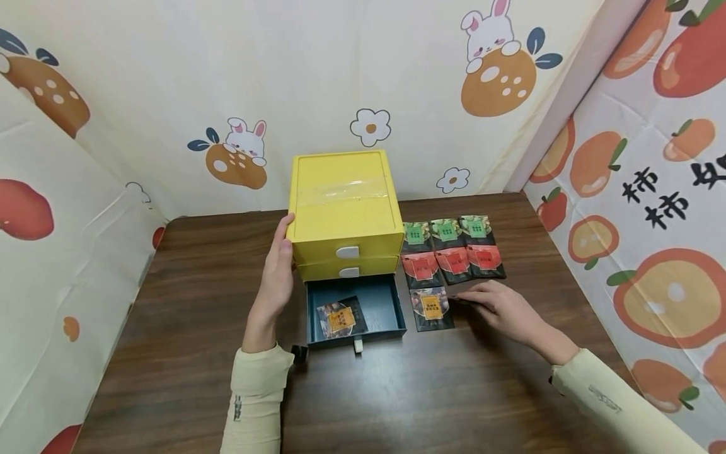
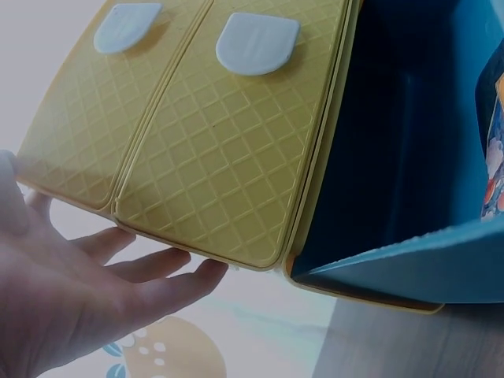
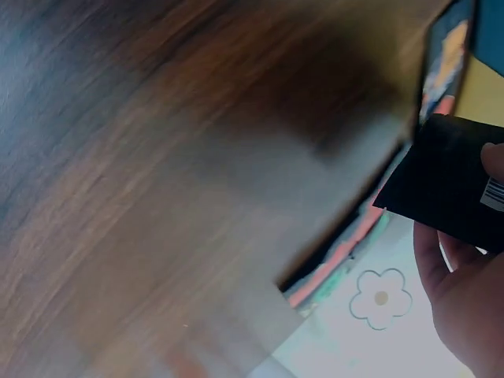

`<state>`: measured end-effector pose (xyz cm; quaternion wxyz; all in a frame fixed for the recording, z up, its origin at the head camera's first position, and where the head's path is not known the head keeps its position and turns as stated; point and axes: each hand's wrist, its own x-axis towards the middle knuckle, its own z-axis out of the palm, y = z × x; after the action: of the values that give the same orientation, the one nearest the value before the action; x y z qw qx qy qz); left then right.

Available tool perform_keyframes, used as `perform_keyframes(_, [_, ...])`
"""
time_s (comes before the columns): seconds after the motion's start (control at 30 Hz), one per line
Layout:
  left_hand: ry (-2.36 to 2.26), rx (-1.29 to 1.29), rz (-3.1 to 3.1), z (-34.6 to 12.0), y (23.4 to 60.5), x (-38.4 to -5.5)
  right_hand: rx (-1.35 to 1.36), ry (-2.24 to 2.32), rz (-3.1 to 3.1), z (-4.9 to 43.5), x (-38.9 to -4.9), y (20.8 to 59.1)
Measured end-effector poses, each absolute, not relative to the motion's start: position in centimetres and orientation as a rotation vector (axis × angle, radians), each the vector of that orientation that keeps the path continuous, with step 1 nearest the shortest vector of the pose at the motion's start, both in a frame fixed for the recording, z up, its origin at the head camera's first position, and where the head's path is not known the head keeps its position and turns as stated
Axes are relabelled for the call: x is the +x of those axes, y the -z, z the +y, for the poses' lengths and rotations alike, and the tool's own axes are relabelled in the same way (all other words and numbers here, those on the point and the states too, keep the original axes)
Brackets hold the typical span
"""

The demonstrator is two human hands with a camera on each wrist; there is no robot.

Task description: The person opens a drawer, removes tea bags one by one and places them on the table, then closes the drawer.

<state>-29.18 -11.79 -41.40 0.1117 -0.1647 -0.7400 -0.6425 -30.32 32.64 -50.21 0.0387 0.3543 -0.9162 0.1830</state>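
Observation:
A yellow drawer box (image 1: 343, 221) stands at the back of the table, its dark blue bottom drawer (image 1: 382, 306) pulled out. One sachet with an orange label (image 1: 342, 320) lies in that drawer. My left hand (image 1: 276, 284) rests against the box's left side, fingers extended along its edge in the left wrist view. To the right of the drawer, my right hand (image 1: 507, 310) pinches a sachet (image 3: 445, 177), its black back and barcode showing in the right wrist view. Just left of that hand, another orange-labelled sachet (image 1: 431, 308) lies flat on the table.
Behind the right hand, green sachets (image 1: 448, 233) lie in a row, with red sachets (image 1: 454, 261) in front of them. Two upper drawers with white tabs (image 2: 258, 43) are closed. Printed cloth (image 1: 317, 75) hangs behind the brown wooden table (image 1: 198, 315) and at both sides.

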Motion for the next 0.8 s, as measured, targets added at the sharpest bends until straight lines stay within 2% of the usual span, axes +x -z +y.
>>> perform_keyframes(0.33, [1.888, -0.485, -2.178, -11.7, 41.4, -29.3, 1.091, -0.429, -2.892, 32.6, -31.7, 51.7])
perform_keyframes(0.8, [1.894, -0.475, -2.164, -12.2, 42.8, -30.1, 0.983, -0.451, -3.094, 32.0, -30.9, 51.9])
